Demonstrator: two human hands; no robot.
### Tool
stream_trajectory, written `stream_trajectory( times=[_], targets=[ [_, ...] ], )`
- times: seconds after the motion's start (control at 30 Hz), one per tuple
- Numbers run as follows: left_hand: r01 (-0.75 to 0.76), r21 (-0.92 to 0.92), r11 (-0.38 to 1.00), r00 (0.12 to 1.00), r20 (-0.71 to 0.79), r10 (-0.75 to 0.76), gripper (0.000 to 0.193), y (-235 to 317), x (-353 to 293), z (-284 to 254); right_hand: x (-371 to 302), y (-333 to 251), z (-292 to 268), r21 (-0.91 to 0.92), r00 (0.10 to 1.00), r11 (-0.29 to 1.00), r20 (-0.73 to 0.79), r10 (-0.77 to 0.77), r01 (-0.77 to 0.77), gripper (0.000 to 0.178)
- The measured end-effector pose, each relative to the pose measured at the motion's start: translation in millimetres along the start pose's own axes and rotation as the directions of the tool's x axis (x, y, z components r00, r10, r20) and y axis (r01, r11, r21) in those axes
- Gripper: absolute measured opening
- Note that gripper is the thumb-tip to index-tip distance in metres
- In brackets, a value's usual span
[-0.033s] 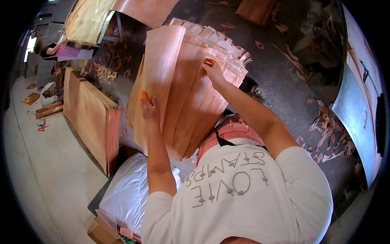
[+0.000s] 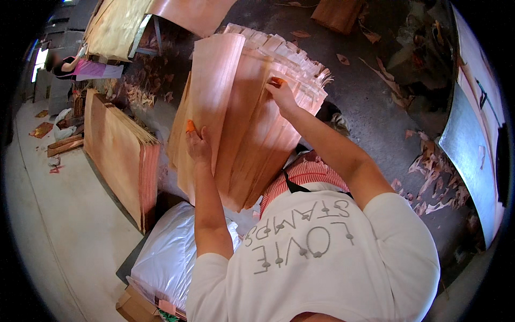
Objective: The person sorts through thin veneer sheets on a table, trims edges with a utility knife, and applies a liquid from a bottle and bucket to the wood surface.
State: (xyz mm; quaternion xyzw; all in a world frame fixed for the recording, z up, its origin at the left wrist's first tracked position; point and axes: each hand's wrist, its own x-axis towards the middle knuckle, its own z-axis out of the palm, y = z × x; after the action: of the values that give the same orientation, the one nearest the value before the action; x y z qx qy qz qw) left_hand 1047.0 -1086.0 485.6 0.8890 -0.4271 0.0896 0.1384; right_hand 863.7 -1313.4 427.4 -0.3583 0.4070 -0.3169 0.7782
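A thick stack of reddish wood veneer sheets (image 2: 244, 129) stands in front of me, fanned out with ragged layered ends at the far right. On its left part, a paler, slightly curled veneer sheet (image 2: 217, 75) lies over the others. My left hand (image 2: 199, 146) rests against this sheet's lower left, thumb and fingers apart, with an orange cover on one fingertip. Farther right, my right hand (image 2: 280, 94) has its fingers bent together at the edge of a veneer sheet near the ragged ends. It too wears an orange fingertip cover.
Another veneer stack (image 2: 118, 155) leans on the left. Near my left forearm lies a white plastic-wrapped bundle (image 2: 169, 252) by a cardboard box (image 2: 137, 306). Veneer scraps (image 2: 437, 172) litter the dark floor at right, beside a large grey panel (image 2: 472, 155). A person (image 2: 75, 65) is at far left.
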Motion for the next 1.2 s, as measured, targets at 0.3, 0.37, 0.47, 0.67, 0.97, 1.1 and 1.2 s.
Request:
stream_trajectory(
  times=[0.3, 0.37, 0.47, 0.67, 0.97, 1.1, 1.2],
  targets=[
    [0.012, -0.069, 0.998, 1.000, 0.004, -0.012, 0.057, -21, -8, 15, -27, -5, 65, 0.129, 0.997, 0.991, 0.071, 0.022, -0.031, 0.061],
    [0.024, -0.033, 0.999, 1.000, 0.015, -0.024, 0.058, -13, -6, 12, -34, -14, 70, 0.014, 0.984, 0.999, 0.174, -0.033, 0.031, 0.064],
    [0.006, -0.049, 0.999, 1.000, 0.016, -0.005, 0.060, -9, -5, 8, -46, -12, 78, 0.114, 0.960, 0.976, 0.192, -0.203, 0.184, 0.064],
    [0.047, -0.061, 0.997, 0.995, 0.085, -0.042, 0.059, -10, -8, 5, -57, 22, 66, -0.233, 0.903, 0.972, 0.408, 0.135, -0.040, 0.048],
    [0.007, -0.270, 0.963, 0.955, 0.287, 0.074, 0.071, 19, -9, -27, -60, 24, 84, 0.138, 0.728, 0.981, 0.686, 0.003, -0.134, 0.053],
    [0.164, -0.284, 0.945, 0.928, 0.368, -0.050, 0.075, 30, 1, -49, -37, 18, 5, -0.199, 0.967, 0.959, 0.200, -0.159, 0.200, 0.031],
    [0.207, -0.342, 0.917, 0.929, 0.363, -0.074, 0.076, 1, -8, -44, -24, 3, -45, -0.726, 0.941, 0.631, 0.064, -0.333, 0.273, 0.048]
  ],
)
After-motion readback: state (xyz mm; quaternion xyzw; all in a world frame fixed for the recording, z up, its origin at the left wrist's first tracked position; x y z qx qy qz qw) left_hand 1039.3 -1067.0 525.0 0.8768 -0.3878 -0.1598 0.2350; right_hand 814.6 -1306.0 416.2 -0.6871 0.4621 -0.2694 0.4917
